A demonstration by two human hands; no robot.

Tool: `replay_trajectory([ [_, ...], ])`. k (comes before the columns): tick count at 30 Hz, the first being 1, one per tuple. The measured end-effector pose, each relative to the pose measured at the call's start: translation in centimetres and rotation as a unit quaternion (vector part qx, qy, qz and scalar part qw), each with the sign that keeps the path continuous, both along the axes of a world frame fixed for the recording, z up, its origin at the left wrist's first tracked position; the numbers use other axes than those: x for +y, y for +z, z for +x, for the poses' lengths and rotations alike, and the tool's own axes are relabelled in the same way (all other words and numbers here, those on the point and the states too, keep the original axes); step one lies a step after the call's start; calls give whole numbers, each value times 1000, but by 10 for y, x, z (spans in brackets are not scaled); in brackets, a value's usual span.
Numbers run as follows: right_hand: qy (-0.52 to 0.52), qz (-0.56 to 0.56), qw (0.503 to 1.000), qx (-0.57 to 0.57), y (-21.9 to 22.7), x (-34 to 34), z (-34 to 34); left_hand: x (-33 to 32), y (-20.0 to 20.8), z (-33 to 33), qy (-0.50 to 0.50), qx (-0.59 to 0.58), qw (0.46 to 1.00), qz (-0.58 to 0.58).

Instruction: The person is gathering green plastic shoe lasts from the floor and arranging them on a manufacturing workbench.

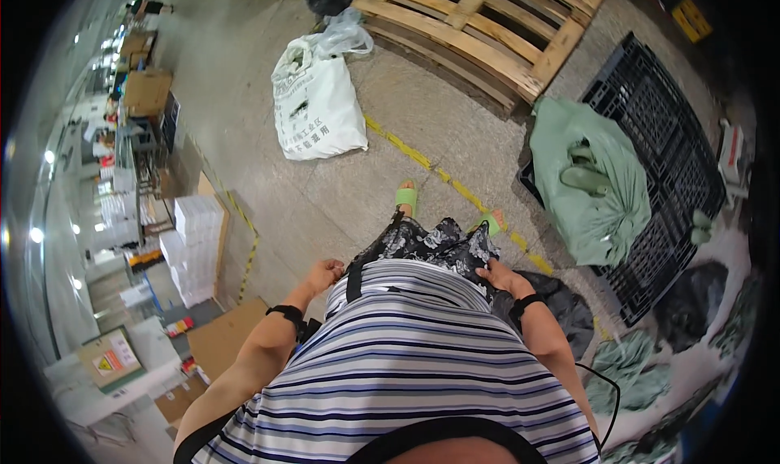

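Note:
My left hand (325, 275) hangs beside my left hip, its fingers curled in with nothing visible in them. On the other side my right hand (505, 279) is against the black-and-white floral trousers (422, 240) I wear; its fingers are partly extended, and no held thing shows. Both wrists carry black bands. Ahead of me a white woven sack (318, 110) stands on the floor, with clear plastic bunched at its top. To the right, a large green plastic bag (589, 184), gathered at one side, lies partly over a black plastic pallet (666, 131).
Wooden pallets (479, 33) are stacked at the far right. Yellow floor tape (406, 151) runs past my green slippers (406, 196). White stacks (195, 245) and cardboard (227, 338) stand at left. Black and green plastic sheets (630, 370) lie at near right.

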State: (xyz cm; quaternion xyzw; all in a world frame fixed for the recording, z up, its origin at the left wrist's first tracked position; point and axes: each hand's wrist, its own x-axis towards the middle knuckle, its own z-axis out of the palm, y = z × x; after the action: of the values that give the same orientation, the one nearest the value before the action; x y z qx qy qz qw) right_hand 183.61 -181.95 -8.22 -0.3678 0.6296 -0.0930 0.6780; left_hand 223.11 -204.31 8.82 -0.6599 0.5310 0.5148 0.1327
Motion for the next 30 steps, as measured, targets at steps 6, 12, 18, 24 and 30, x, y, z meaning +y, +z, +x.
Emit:
replay_trajectory([
  [6, 46, -34, 996, 63, 1, -80, -2, 12, -14, 73, 95, 37, 995, 6],
  [12, -174, -44, 957, 230, -84, -111, -74, -75, -30, 124, 76, -9, 993, 85],
  [18, -214, -22, 961, 174, 19, -305, -52, -127, -70, 215, 325, 83, 940, 55],
  [24, -111, -133, 974, 143, 58, -513, 12, -251, -84, 231, 300, 55, 952, 20],
  [30, 48, -124, 982, 135, -5, -747, 19, -384, -86, 181, 349, 85, 933, -4],
])
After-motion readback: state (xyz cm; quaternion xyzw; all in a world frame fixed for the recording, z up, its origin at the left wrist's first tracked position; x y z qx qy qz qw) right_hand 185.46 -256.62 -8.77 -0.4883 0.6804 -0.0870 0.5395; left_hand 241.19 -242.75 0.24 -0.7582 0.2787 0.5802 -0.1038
